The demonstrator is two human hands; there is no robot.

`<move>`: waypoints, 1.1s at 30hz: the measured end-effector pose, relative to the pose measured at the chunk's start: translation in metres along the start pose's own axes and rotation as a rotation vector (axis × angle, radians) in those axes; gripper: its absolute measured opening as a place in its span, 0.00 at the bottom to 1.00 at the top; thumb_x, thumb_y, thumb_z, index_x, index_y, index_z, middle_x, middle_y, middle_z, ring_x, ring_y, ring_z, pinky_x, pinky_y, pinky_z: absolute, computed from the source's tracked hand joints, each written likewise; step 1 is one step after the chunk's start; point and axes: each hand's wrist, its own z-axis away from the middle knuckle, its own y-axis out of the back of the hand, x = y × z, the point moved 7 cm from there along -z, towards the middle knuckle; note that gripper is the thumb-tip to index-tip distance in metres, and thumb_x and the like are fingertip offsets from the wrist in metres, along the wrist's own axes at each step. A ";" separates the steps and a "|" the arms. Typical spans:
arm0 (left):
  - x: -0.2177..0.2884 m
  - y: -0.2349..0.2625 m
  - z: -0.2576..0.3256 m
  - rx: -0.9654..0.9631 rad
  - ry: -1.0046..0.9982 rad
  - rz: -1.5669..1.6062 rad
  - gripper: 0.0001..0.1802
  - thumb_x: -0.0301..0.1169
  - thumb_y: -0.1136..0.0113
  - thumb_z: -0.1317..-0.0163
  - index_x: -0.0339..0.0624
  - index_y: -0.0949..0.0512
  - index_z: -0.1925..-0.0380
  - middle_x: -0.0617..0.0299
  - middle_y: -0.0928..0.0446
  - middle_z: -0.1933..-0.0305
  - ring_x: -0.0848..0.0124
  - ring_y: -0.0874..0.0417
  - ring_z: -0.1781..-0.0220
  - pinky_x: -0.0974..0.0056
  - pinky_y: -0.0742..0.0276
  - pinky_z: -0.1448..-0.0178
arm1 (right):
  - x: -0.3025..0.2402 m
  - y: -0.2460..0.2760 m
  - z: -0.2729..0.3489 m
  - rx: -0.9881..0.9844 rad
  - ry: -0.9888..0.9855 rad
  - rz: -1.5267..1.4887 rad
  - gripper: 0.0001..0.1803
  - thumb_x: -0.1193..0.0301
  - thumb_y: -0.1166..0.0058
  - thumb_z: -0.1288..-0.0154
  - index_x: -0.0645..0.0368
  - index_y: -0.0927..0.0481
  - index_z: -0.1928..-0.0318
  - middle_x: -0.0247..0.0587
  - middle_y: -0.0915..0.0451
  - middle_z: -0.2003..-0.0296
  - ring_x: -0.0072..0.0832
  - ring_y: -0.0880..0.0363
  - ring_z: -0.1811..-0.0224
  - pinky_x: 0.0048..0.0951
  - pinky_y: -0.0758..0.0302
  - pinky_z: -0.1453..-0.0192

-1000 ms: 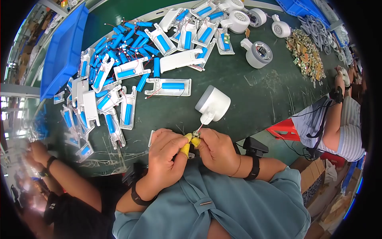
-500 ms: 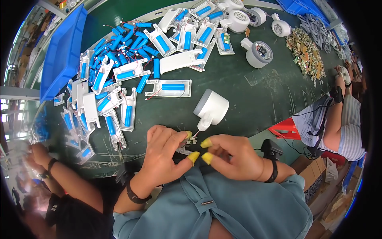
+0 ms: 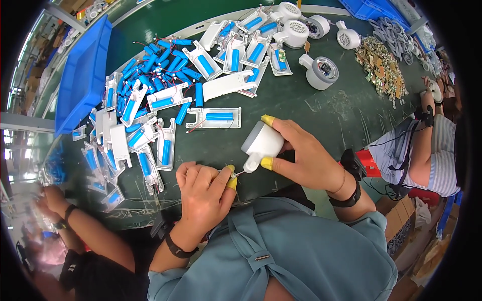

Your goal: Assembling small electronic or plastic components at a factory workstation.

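Near the table's front edge, my left hand (image 3: 203,196) pinches a small circuit board (image 3: 234,175) between thumb and forefinger; the fingers cover most of it. A thin wire runs from the board to the neck of a white fan head (image 3: 268,143) with a grey rim. That fan head lies on its side, gripped by my right hand (image 3: 314,158): the forefinger reaches over its top and the thumb presses by the neck. Yellow covers wrap the tips of the thumbs and forefingers. Beyond my hands lies a white handle shell (image 3: 196,118) with a blue battery (image 3: 219,116) in it.
Loose blue batteries (image 3: 150,67) and more handle shells (image 3: 118,145) crowd the left. Further fan heads (image 3: 321,72) stand at the back, near a heap of small circuit boards (image 3: 384,70) and grey rings (image 3: 394,37). A blue bin (image 3: 83,75) borders the left. Other people work on both sides.
My right hand has moved from beside the circuit board up and right onto the fan head and taken hold of it. My left hand keeps its pinch on the board, slightly lower and left.
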 end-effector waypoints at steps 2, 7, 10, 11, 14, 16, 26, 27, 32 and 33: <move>0.002 0.000 -0.001 0.010 -0.020 -0.001 0.20 0.23 0.32 0.60 0.40 0.17 0.61 0.63 0.29 0.69 0.62 0.27 0.64 0.49 0.34 0.44 | 0.005 -0.001 0.003 -0.018 -0.015 -0.077 0.39 0.76 0.35 0.44 0.63 0.36 0.32 0.45 0.30 0.45 0.34 0.25 0.47 0.29 0.26 0.43; 0.014 -0.004 0.001 -0.051 -0.100 -0.015 0.19 0.24 0.34 0.59 0.41 0.17 0.61 0.65 0.29 0.68 0.64 0.26 0.61 0.45 0.36 0.38 | 0.009 -0.008 0.017 0.045 0.184 -0.088 0.43 0.82 0.43 0.51 0.64 0.40 0.31 0.47 0.35 0.41 0.36 0.33 0.37 0.31 0.35 0.32; 0.014 -0.007 0.003 -0.095 -0.141 -0.046 0.20 0.29 0.32 0.55 0.41 0.17 0.58 0.65 0.27 0.64 0.65 0.25 0.58 0.44 0.37 0.38 | 0.011 -0.009 0.021 0.074 0.219 -0.090 0.43 0.83 0.43 0.53 0.64 0.39 0.32 0.49 0.35 0.41 0.41 0.35 0.36 0.34 0.38 0.31; 0.014 -0.006 0.002 -0.097 -0.143 -0.045 0.20 0.29 0.32 0.55 0.41 0.17 0.58 0.65 0.27 0.64 0.65 0.25 0.58 0.44 0.37 0.38 | 0.010 -0.010 0.022 0.087 0.252 -0.059 0.43 0.83 0.42 0.53 0.64 0.39 0.32 0.49 0.35 0.41 0.43 0.36 0.36 0.35 0.38 0.31; 0.014 -0.007 0.000 -0.110 -0.142 -0.030 0.20 0.29 0.32 0.56 0.41 0.17 0.59 0.66 0.26 0.65 0.65 0.25 0.58 0.44 0.37 0.38 | 0.012 -0.011 0.024 0.099 0.244 -0.086 0.43 0.83 0.42 0.54 0.64 0.38 0.33 0.50 0.35 0.40 0.45 0.36 0.36 0.37 0.38 0.31; 0.015 -0.007 -0.001 -0.079 -0.117 -0.006 0.20 0.25 0.35 0.60 0.42 0.17 0.61 0.64 0.29 0.68 0.64 0.26 0.60 0.45 0.36 0.37 | 0.012 -0.010 0.025 0.107 0.246 -0.093 0.43 0.83 0.41 0.54 0.64 0.38 0.33 0.50 0.35 0.40 0.45 0.36 0.36 0.37 0.38 0.31; 0.014 -0.008 -0.002 -0.087 -0.122 -0.003 0.20 0.25 0.36 0.61 0.42 0.17 0.62 0.64 0.29 0.67 0.64 0.25 0.61 0.45 0.35 0.38 | 0.014 -0.011 0.026 0.132 0.269 -0.100 0.43 0.84 0.42 0.55 0.65 0.38 0.34 0.52 0.35 0.41 0.46 0.36 0.36 0.38 0.37 0.32; 0.013 -0.008 -0.002 -0.088 -0.126 -0.001 0.20 0.25 0.36 0.61 0.43 0.16 0.62 0.65 0.29 0.67 0.64 0.25 0.61 0.45 0.35 0.38 | 0.014 -0.011 0.026 0.132 0.278 -0.089 0.43 0.84 0.42 0.55 0.65 0.38 0.34 0.52 0.35 0.41 0.46 0.35 0.36 0.38 0.37 0.32; 0.012 -0.008 -0.002 -0.087 -0.130 0.007 0.20 0.25 0.35 0.61 0.44 0.16 0.62 0.65 0.29 0.67 0.64 0.25 0.61 0.45 0.35 0.39 | 0.014 -0.013 0.026 0.140 0.267 -0.100 0.43 0.85 0.41 0.55 0.64 0.37 0.33 0.52 0.34 0.41 0.47 0.35 0.37 0.38 0.36 0.32; 0.012 -0.008 -0.002 -0.084 -0.131 0.007 0.20 0.25 0.35 0.61 0.43 0.16 0.62 0.65 0.29 0.67 0.64 0.25 0.61 0.45 0.35 0.39 | 0.013 -0.013 0.026 0.139 0.263 -0.100 0.43 0.85 0.40 0.54 0.64 0.37 0.34 0.51 0.34 0.41 0.47 0.35 0.37 0.38 0.36 0.33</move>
